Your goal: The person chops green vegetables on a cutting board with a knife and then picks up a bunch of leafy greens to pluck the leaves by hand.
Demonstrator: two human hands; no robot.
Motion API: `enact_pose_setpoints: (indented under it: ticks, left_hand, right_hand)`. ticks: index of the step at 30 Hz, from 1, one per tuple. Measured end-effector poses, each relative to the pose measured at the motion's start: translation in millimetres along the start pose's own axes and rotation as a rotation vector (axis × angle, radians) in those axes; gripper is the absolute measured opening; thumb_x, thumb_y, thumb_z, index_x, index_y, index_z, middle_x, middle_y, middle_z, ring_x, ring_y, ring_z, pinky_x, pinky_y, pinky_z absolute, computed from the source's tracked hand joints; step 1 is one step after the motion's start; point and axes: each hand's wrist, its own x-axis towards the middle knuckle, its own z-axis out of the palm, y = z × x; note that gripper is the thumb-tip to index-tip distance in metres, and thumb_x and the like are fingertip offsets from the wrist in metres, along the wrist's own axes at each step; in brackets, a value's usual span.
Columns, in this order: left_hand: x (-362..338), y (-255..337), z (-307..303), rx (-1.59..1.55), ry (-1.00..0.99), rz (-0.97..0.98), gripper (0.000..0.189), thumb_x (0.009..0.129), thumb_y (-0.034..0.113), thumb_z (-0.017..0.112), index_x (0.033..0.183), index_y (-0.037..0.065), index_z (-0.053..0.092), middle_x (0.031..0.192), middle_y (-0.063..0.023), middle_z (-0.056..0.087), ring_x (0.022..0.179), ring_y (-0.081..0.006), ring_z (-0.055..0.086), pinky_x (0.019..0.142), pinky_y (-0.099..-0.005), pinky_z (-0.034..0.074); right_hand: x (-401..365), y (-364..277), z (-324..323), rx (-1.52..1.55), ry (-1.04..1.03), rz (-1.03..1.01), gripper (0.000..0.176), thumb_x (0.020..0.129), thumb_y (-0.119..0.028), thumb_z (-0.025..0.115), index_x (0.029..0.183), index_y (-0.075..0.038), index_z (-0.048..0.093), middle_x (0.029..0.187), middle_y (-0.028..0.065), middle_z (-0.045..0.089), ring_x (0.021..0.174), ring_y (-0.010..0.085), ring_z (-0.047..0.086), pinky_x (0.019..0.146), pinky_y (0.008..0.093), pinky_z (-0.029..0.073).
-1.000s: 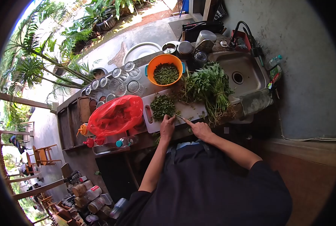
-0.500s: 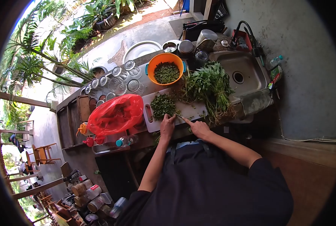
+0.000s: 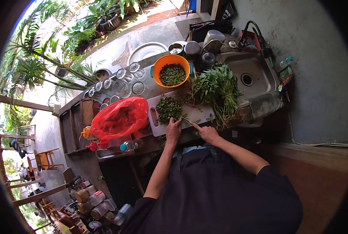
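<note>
Change: both hands and knife sit almost where they were a second ago
Left hand: half-curled, fingertips on heap of chopped dark greens at its 12 o'clock; grip unclear
Right hand: closed round small knife
White plastic cutting board: carries the heap
Round orange plastic bowl: 12 o'clock of board, holds chopped greens

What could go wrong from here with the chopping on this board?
The knife in the right hand works right beside the left hand, which could get nicked. The cutting board lies close to the near edge of the counter, so chopped greens may spill off.
</note>
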Motion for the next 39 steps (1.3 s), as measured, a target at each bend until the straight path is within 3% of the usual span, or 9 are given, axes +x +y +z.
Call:
enact_pose_setpoints:
  ticks: [12, 14, 21, 24, 32, 35, 39]
  left_hand:
    - [-1, 0, -3, 0.016, 0.009, 0.015, 0.027, 0.085, 0.003, 0.065, 0.110, 0.012, 0.073, 0.095, -0.0145, 0.059, 0.084, -0.0356, 0.065, 0.072, -0.0458, 0.052]
    - [-1, -2, -1, -0.006, 0.007, 0.009, 0.037, 0.079, -0.002, 0.064, 0.112, 0.012, 0.073, 0.093, -0.0144, 0.059, 0.086, -0.0347, 0.064, 0.074, -0.0440, 0.052]
    - [-1, -1, -2, -0.041, -0.015, -0.026, 0.036, 0.079, -0.002, 0.064, 0.111, 0.011, 0.074, 0.094, -0.0146, 0.059, 0.086, -0.0345, 0.064, 0.075, -0.0439, 0.052]
    - [-1, -4, -2, -0.039, -0.017, -0.032, 0.036, 0.079, -0.002, 0.064, 0.111, 0.011, 0.074, 0.094, -0.0148, 0.059, 0.086, -0.0345, 0.064, 0.075, -0.0438, 0.052]
    - [0, -3, -3, -0.003, -0.012, 0.013, 0.031, 0.083, 0.000, 0.063, 0.111, 0.009, 0.073, 0.095, -0.0153, 0.059, 0.086, -0.0350, 0.064, 0.075, -0.0443, 0.052]
    - [0, -1, -4, 0.000, -0.001, 0.007, 0.030, 0.083, 0.000, 0.064, 0.110, 0.009, 0.074, 0.094, -0.0154, 0.059, 0.086, -0.0348, 0.064, 0.075, -0.0444, 0.052]
    - [0, -1, -4, -0.002, 0.014, -0.004, 0.030, 0.083, 0.001, 0.065, 0.110, 0.009, 0.074, 0.094, -0.0155, 0.059, 0.085, -0.0348, 0.065, 0.074, -0.0445, 0.052]
  right_hand:
    - [-5, -15, -33, 0.028, -0.033, 0.033, 0.077, 0.089, -0.008, 0.047, 0.155, -0.041, 0.025, 0.078, 0.0234, 0.067, 0.076, 0.0429, 0.068, 0.075, 0.0551, 0.055]
    - [-3, -18, -34, 0.023, -0.054, 0.033, 0.075, 0.089, -0.008, 0.047, 0.155, -0.038, 0.027, 0.079, 0.0234, 0.067, 0.077, 0.0419, 0.068, 0.076, 0.0545, 0.055]
    - [2, -23, -38, -0.006, -0.021, -0.002, 0.076, 0.088, -0.008, 0.049, 0.156, -0.034, 0.028, 0.075, 0.0225, 0.066, 0.071, 0.0412, 0.067, 0.071, 0.0536, 0.055]
    - [7, -23, -31, -0.018, -0.016, -0.010, 0.077, 0.087, -0.007, 0.048, 0.156, -0.032, 0.027, 0.074, 0.0224, 0.066, 0.070, 0.0415, 0.067, 0.071, 0.0531, 0.055]
    - [13, -7, 9, -0.030, -0.004, 0.004, 0.089, 0.088, -0.007, 0.052, 0.157, -0.042, 0.010, 0.073, 0.0207, 0.066, 0.071, 0.0409, 0.068, 0.069, 0.0537, 0.056]
    - [14, -7, 6, 0.014, -0.064, 0.038, 0.086, 0.089, -0.009, 0.048, 0.157, -0.044, 0.009, 0.080, 0.0224, 0.068, 0.075, 0.0431, 0.069, 0.074, 0.0556, 0.056]
    - [8, -3, 9, 0.030, 0.008, -0.012, 0.087, 0.088, -0.009, 0.049, 0.157, -0.045, 0.009, 0.080, 0.0218, 0.068, 0.074, 0.0434, 0.068, 0.072, 0.0558, 0.056]
